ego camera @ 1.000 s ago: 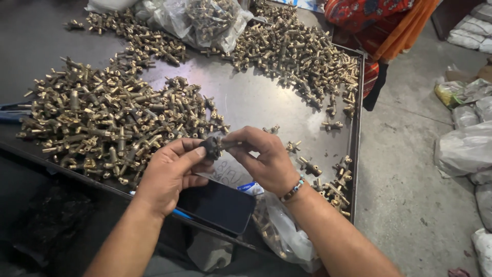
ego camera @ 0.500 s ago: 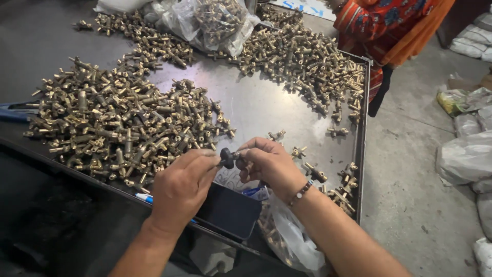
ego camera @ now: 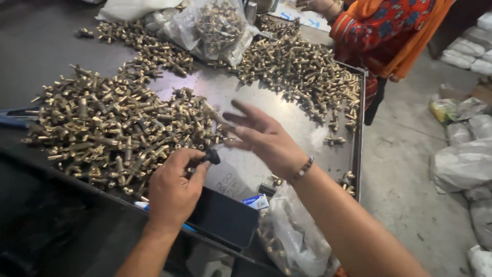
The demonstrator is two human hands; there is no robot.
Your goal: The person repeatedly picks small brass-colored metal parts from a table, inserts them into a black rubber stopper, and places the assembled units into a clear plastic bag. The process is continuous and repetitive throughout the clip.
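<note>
A small dark fitting (ego camera: 211,156) is pinched between the thumb and fingertips of the left hand (ego camera: 173,189), just at the near edge of the big brass heap (ego camera: 118,131) on the worktop (ego camera: 266,97). The right hand (ego camera: 266,138) is released, fingers spread and holding nothing, hovering just right of the fitting and above bare metal; a bead bracelet (ego camera: 302,169) sits on its wrist.

Taking the heap as the landmark: right under its near-right corner lies a dark phone (ego camera: 225,218), with the left hand partly over it. A small blue-and-white box (ego camera: 256,201) lies just right of the phone, and a clear bag (ego camera: 292,236) of brass parts sags beyond that at the worktop's near edge. Blue handles (ego camera: 13,118) poke out from the heap's left side. Behind the heap a thin trail of parts leads to another clear bag (ego camera: 215,28) of fittings, and far right of the heap spreads a second pile (ego camera: 302,77). Past that pile stands a person in red and orange cloth (ego camera: 389,31). Right of the worktop, white sacks (ego camera: 461,164) lie on the floor.
</note>
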